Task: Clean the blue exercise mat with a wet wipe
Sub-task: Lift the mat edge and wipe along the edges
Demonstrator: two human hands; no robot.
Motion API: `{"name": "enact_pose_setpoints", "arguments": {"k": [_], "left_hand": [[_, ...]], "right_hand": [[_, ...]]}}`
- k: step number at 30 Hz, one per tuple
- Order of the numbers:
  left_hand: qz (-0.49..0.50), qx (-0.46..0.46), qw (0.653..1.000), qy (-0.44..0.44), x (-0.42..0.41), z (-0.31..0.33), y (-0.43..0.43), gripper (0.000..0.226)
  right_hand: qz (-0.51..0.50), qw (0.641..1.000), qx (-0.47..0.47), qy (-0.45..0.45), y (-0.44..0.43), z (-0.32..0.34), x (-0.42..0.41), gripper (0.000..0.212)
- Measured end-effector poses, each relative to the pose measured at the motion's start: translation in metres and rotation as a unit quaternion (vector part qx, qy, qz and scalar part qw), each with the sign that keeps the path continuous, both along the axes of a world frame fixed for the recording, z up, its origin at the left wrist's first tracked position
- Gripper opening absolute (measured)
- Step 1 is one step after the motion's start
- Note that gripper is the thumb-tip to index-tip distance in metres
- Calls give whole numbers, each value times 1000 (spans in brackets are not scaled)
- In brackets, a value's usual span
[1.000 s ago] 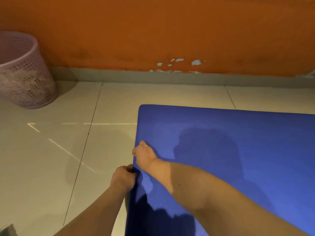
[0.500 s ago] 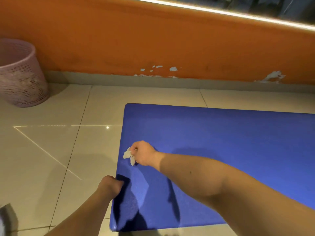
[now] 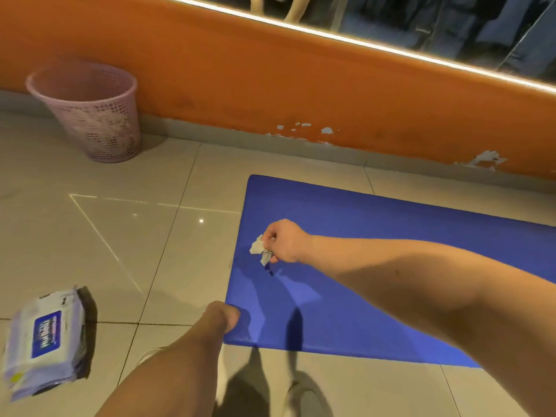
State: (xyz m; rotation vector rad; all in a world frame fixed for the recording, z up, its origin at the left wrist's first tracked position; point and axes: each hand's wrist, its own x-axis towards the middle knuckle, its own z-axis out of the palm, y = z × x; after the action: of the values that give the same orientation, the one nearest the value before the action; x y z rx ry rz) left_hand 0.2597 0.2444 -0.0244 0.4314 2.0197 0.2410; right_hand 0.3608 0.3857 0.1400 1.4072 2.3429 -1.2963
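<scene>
While the mat [image 3: 391, 266] lies flat on the tiled floor [image 3: 126, 242], filling the view from centre out towards three o'clock and running off the frame there, the right hand [image 3: 285, 240] reaches in from four o'clock and stops over its left end. That hand's fingertips pinch a crumpled white wipe [image 3: 258, 247], which juts from the fist towards nine o'clock, just inside the mat's left edge. A small dark shadow sits on the mat at six o'clock from the wipe; whether the wipe touches the surface is unclear. The left hand [image 3: 225, 316] comes up from six o'clock to the mat's near left corner, knuckles against the edge and fingers curled under and hidden, so I cannot tell whether it grips the mat or only rests there. A pack [image 3: 45, 337] of wipes with a blue label lies on the floor at eight o'clock, well apart from the mat. A pink mesh bin [image 3: 90, 115] stands at ten o'clock against the orange wall [image 3: 270, 73], whose paint is chipped near the skirting at one to two o'clock. A lit strip [image 3: 391, 48] runs along the wall's top.
</scene>
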Motion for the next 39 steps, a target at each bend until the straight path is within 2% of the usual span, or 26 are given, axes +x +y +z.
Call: {"name": "enact_pose_setpoints", "arguments": {"k": [6,8,11,13,16,21,23,27,31,35,39], "left_hand": [[24,-2,1000,1,9,-28,-13,36],[68,4,997,-21,11,-42,-14,32],[136,19,988,-66,8,-54,-17,48],[148,29,983,-106,4,-48,-17,48],[151,104,975,-124,8,5,-22,42],[177,253,951,-19,38,81,-25,35],[190,313,931,2,55,110,-21,33],[205,410,889,-7,79,159,-16,35],[235,455,859,-18,100,179,-16,40],[318,486,814,-12,120,183,-16,39],[328,471,818,41,124,178,-15,37]], "right_hand": [[-29,996,-44,72,-35,-30,18,18],[-25,995,-40,83,-38,-32,22,16],[-8,997,-18,69,-32,-28,27,16],[14,998,2,59,-26,-15,29,21],[45,997,43,55,-17,18,30,27],[58,989,93,95,-2,50,31,16],[70,984,114,114,-3,55,35,7],[104,970,132,173,-5,64,36,16],[172,955,149,190,-3,73,33,22],[279,937,163,131,1,71,39,32],[370,893,238,90,10,67,46,39]]}}
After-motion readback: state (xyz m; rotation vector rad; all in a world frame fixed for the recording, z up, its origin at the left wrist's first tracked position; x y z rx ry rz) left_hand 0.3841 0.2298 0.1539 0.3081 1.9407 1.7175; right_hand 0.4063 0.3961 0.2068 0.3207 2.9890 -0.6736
